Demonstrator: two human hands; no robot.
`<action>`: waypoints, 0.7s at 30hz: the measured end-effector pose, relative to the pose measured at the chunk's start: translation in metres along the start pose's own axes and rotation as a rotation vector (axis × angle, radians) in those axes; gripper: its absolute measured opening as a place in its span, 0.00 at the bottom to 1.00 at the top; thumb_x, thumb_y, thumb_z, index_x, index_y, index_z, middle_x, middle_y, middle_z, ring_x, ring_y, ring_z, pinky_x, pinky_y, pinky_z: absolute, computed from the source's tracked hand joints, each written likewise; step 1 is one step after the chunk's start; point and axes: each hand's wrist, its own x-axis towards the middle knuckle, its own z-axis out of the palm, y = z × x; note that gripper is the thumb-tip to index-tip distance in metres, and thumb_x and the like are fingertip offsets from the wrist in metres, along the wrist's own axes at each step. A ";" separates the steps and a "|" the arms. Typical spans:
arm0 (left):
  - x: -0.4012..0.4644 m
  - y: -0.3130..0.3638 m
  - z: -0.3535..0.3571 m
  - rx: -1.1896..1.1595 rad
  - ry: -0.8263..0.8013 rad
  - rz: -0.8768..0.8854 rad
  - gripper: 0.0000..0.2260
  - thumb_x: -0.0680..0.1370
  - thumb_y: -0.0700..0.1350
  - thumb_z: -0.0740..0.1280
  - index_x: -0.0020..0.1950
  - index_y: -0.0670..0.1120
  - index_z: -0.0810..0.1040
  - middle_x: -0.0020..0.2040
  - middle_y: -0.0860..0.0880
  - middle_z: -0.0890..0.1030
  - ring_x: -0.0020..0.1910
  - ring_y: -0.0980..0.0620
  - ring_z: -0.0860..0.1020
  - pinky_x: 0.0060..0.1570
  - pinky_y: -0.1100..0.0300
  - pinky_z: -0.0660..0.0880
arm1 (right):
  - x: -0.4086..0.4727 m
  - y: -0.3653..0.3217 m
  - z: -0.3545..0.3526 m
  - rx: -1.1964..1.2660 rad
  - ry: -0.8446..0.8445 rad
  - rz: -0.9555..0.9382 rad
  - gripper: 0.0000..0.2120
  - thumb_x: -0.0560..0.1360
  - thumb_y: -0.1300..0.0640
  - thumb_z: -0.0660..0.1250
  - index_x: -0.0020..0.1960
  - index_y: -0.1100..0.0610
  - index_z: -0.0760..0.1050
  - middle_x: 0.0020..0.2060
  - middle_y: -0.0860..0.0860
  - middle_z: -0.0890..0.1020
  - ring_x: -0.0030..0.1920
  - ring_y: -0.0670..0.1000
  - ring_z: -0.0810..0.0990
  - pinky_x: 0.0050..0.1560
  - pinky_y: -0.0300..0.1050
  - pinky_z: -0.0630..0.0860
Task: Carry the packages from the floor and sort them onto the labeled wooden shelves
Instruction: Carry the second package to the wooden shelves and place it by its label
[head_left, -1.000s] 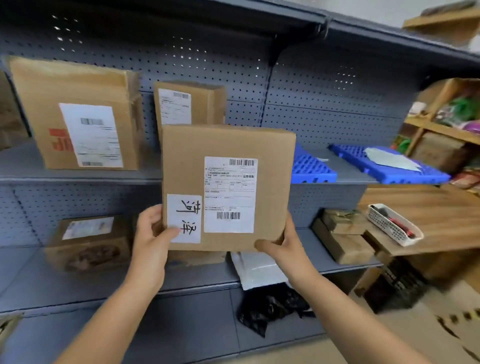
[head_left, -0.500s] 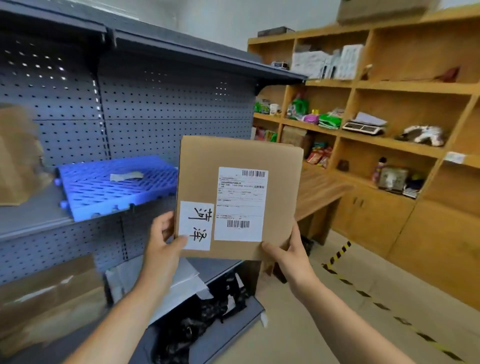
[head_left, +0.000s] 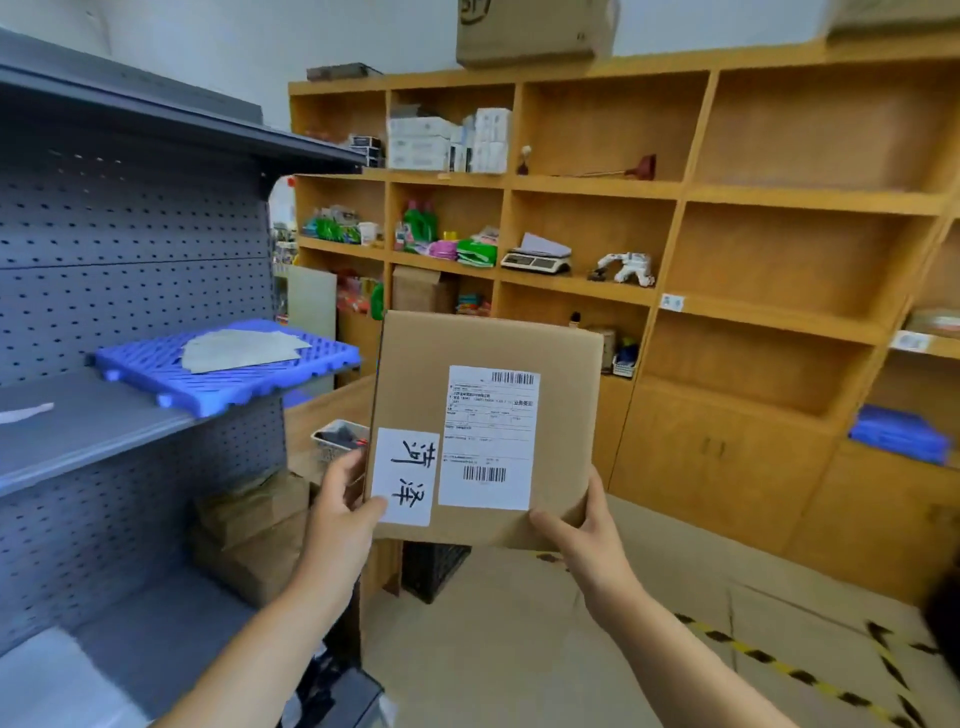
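both hands (head_left: 343, 512) (head_left: 584, 535) grip the upright cardboard package (head_left: 485, 431) by its bottom corners, labelled face toward camera.

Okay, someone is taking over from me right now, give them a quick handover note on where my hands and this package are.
Left hand: gripping the cardboard package at its lower left corner, thumb on the handwritten white label.
Right hand: gripping the lower right corner.
Package: held upright in the air, printed shipping label facing you, in front of the wooden shelves.
Done: package is picked up.
Left: find the shelf tag that matches the handwritten label and set the package there.
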 end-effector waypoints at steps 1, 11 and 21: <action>0.006 -0.007 0.017 -0.015 -0.033 -0.019 0.22 0.74 0.29 0.61 0.64 0.49 0.69 0.60 0.49 0.77 0.57 0.52 0.75 0.46 0.61 0.73 | 0.006 0.004 -0.014 -0.011 0.036 0.016 0.35 0.67 0.56 0.71 0.67 0.35 0.61 0.60 0.42 0.75 0.60 0.51 0.74 0.52 0.55 0.80; 0.088 -0.050 0.155 -0.029 -0.308 -0.094 0.26 0.73 0.30 0.62 0.65 0.53 0.68 0.57 0.54 0.77 0.52 0.64 0.74 0.43 0.67 0.69 | 0.076 0.036 -0.106 -0.103 0.305 0.108 0.36 0.72 0.62 0.68 0.71 0.40 0.58 0.59 0.43 0.74 0.55 0.44 0.74 0.36 0.36 0.77; 0.237 -0.082 0.248 0.116 -0.656 0.013 0.35 0.73 0.35 0.68 0.75 0.52 0.56 0.58 0.61 0.71 0.59 0.61 0.68 0.50 0.70 0.68 | 0.216 0.059 -0.135 -0.158 0.504 0.073 0.38 0.73 0.61 0.69 0.74 0.42 0.53 0.64 0.45 0.71 0.62 0.48 0.71 0.57 0.43 0.70</action>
